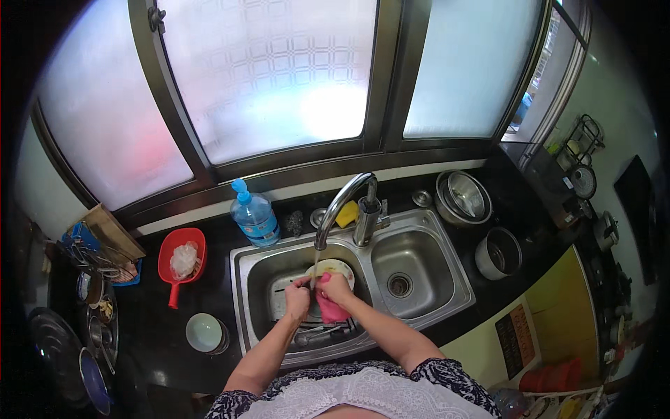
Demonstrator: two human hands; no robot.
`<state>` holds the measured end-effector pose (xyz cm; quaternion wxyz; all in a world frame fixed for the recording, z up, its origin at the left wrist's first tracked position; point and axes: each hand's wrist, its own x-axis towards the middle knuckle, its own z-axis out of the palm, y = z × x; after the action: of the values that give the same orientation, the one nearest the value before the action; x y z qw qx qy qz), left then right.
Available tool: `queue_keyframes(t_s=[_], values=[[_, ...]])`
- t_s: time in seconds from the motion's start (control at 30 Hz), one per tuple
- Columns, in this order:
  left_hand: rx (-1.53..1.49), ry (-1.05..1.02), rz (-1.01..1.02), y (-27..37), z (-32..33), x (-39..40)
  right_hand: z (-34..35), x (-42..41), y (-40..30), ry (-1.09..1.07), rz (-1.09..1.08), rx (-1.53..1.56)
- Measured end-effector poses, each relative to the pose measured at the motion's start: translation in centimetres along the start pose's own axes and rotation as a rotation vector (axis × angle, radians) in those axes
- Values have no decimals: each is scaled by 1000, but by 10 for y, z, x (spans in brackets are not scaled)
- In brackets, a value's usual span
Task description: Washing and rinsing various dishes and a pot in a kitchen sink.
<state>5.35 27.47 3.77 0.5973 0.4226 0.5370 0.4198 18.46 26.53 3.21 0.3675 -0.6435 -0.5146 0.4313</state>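
Over the left basin of a steel double sink (239, 293), my right hand (335, 289) grips a pink cloth (332, 311). My left hand (297, 302) is close beside it, fingers bent towards the running water; whether something small is between them is too hard to see. A thin stream falls from the curved chrome faucet (340, 201) onto or just beside my fingers. Behind my hands a white plate (335, 266) with a coloured pattern leans in the basin, partly hidden. Spoons (309, 336) and thin dark sticks lie on the basin floor below the cloth.
Left of the sink stand stacked bowls (204, 333) and a red scoop (167, 262) holding a plastic bag. A blue pump bottle (255, 214) and a yellow sponge (347, 213) are behind the basin. Metal bowls (455, 201) and a pot (497, 254) stand on the right.
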Motion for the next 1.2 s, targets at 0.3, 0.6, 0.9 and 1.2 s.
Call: queue_keyframes(t_s=[0.3,0.6,0.9,1.2], values=[[-132,-3,168,-10,4,-5,38,-11,36,409,442,682],[488,-322,122,-11,-13,20,12,-15,8,90,-129,-169],[-15,23,149,-30,-8,2,46,-13,38,349,457,876],[251,-205,-65,-20,-24,23,39,0,45,188,-116,-106]])
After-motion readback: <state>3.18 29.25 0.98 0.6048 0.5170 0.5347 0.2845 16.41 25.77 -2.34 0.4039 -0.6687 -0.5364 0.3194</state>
